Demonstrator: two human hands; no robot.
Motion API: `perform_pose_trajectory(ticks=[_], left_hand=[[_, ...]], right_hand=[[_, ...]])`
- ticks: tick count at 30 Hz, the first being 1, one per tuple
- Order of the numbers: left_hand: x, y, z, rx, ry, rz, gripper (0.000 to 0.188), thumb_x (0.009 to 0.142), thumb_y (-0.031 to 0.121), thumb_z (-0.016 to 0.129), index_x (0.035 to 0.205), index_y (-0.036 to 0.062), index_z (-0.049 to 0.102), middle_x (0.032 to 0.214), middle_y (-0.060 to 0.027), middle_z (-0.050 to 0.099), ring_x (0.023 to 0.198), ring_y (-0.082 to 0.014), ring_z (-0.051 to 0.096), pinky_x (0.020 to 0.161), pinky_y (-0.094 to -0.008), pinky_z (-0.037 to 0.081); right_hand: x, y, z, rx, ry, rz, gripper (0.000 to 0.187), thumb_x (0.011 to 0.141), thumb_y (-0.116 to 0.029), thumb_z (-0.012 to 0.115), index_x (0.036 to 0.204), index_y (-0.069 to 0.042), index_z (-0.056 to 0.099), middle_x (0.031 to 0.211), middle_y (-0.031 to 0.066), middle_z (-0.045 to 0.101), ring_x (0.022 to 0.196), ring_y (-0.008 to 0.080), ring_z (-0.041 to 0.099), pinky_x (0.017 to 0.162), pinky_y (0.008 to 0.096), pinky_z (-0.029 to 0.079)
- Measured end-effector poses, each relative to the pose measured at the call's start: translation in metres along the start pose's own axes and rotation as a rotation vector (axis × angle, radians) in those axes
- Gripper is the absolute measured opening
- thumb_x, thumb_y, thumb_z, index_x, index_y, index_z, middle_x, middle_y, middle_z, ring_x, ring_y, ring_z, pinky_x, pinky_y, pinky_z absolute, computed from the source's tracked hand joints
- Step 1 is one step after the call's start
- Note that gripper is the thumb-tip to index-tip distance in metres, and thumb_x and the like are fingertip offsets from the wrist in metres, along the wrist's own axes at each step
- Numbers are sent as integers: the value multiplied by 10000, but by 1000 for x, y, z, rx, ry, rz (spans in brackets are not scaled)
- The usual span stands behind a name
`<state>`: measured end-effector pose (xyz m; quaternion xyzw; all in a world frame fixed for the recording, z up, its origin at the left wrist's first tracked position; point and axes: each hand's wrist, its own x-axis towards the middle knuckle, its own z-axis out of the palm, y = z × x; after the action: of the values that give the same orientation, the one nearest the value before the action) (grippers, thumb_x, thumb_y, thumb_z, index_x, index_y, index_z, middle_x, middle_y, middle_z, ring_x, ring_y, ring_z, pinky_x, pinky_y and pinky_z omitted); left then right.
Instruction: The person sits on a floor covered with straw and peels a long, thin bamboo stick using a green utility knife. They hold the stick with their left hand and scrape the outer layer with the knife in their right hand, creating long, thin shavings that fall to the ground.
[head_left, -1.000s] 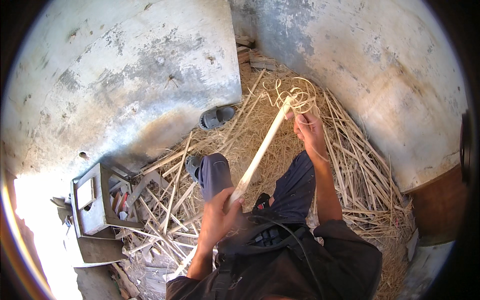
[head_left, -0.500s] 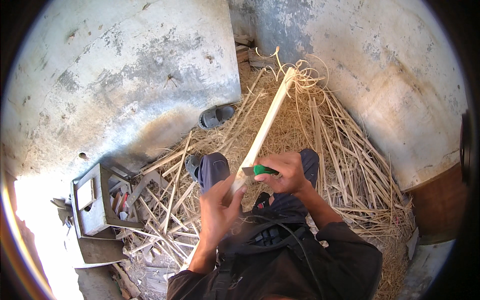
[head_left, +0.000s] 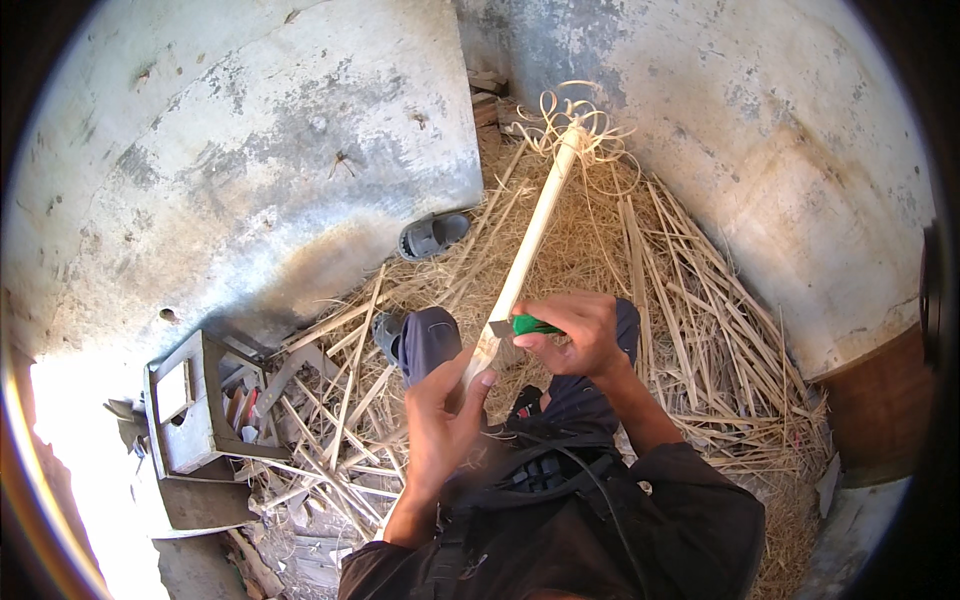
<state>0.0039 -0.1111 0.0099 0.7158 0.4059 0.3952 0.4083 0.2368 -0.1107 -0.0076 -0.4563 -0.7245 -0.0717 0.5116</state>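
Observation:
A long pale wooden strip [head_left: 532, 240] slants from my lap up toward the far wall, with thin curled shavings [head_left: 590, 135] bunched at its far end. My left hand [head_left: 447, 400] grips the strip's near end, thumb along its right side. In my right hand [head_left: 580, 333] is a knife [head_left: 530, 325] with a green handle, most of it hidden by the fingers. Its short dark blade lies across the strip, touching it a little beyond my left hand.
Loose shavings and several split strips [head_left: 690, 310] cover the floor, thickest at the right. Grey clogs [head_left: 433, 236] lie ahead on the left. A worn wooden stool [head_left: 195, 405] lies at the left with scraps inside. Stained walls [head_left: 250, 130] close in the far side.
The strip's far end has swung slightly left, and its curls have shifted with it. My right hand with the knife has moved a little up and to the right.

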Motion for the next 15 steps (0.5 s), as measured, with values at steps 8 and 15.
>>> perform_pose_trajectory(ticks=[8, 15], left_hand=[[-2, 6, -3, -15, -20, -47, 325, 984, 107, 772, 1286, -9, 738, 797, -93, 670, 689, -104, 541, 632, -302, 458], [-37, -5, -9, -39, -254, -62, 317, 997, 144, 761, 1265, -24, 752, 888, -60, 763, 841, -86, 641, 765, -299, 536]], right_hand=[[-4, 25, -6, 21, 133, 91, 252, 927, -309, 818, 1046, -87, 825, 857, 67, 812, 704, 190, 776, 611, 313, 580], [-23, 160, -46, -96, 455, 401, 494, 1088, -516, 573, 1040, -76, 794, 730, 35, 665, 567, 116, 568, 521, 340, 462]])
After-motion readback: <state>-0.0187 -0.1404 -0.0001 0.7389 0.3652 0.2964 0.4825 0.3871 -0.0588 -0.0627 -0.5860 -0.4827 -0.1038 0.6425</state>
